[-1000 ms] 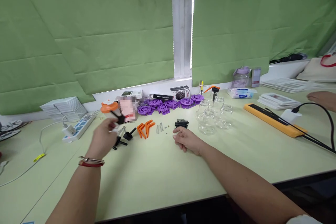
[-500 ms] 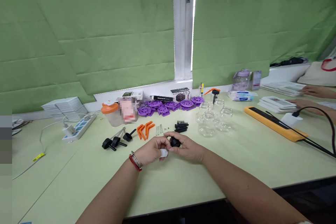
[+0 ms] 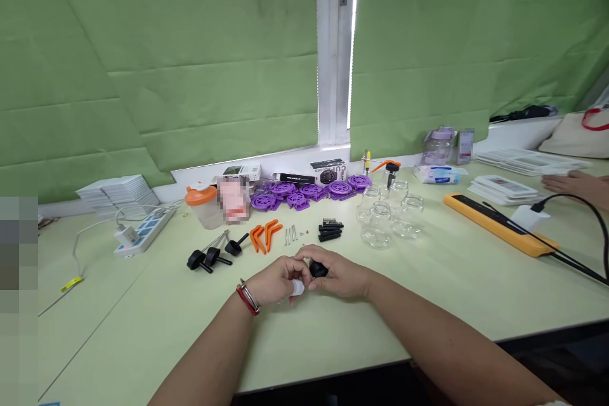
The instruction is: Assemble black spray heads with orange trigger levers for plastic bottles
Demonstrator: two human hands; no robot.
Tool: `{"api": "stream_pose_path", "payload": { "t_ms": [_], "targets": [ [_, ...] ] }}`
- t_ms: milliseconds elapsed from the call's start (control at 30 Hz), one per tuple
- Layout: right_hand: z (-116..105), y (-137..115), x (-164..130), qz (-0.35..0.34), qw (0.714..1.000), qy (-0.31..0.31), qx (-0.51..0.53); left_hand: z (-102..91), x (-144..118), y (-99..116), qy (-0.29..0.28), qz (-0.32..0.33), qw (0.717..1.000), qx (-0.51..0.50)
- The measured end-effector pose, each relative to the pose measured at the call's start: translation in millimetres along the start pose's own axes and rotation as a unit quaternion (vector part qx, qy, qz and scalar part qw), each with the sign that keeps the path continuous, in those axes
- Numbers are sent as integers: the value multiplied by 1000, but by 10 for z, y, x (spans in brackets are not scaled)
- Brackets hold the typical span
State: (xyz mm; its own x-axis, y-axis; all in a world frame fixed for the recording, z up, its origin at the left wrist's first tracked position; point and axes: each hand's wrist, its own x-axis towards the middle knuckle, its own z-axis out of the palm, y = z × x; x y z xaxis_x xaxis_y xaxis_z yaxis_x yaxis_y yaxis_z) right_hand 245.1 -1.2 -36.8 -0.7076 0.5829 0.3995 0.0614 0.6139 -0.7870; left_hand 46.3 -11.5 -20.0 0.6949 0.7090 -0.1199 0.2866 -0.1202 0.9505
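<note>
My right hand [image 3: 345,274] is closed around a small round black cap-like piece [image 3: 318,269] just above the table. Its fingers hide part of the piece. My left hand [image 3: 278,280], with a white wrap [image 3: 297,287] on its thumb, meets it from the left. The left fingers are pinched together against the near side of the black piece; whatever lies between them is hidden. Beyond the hands lie thin metal pins [image 3: 290,235], orange crank-shaped parts [image 3: 265,236], and black handles with springs [image 3: 330,229]. Black caps with rods [image 3: 212,257] rest to the left.
Clear glass jars [image 3: 377,238] stand to the right of the hands, purple wheel-like parts [image 3: 298,198] along the back. An orange-lidded cup [image 3: 202,209] and power strip [image 3: 147,232] are left. At right lie a yellow power strip [image 3: 495,223] and another person's hand [image 3: 573,181].
Both my hands have sunk slightly with the black piece, still pressed together. At the right, the other person's nearer hand has left the stack of white frames.
</note>
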Motion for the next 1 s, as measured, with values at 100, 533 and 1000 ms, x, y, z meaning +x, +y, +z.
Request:
{"api": "stream_pose_path", "payload": {
  "t_ms": [100,533,1000],
  "targets": [
    [-5,0,15,4,1000,0,6,3,5,-19,10,4,1000,9],
    [135,212,6,131,983,79,103,-189,-29,-69,176,112,920,-331],
    [289,171,83,58,986,91,126,67,175,-186,177,106,976,-64]
  ]
}}
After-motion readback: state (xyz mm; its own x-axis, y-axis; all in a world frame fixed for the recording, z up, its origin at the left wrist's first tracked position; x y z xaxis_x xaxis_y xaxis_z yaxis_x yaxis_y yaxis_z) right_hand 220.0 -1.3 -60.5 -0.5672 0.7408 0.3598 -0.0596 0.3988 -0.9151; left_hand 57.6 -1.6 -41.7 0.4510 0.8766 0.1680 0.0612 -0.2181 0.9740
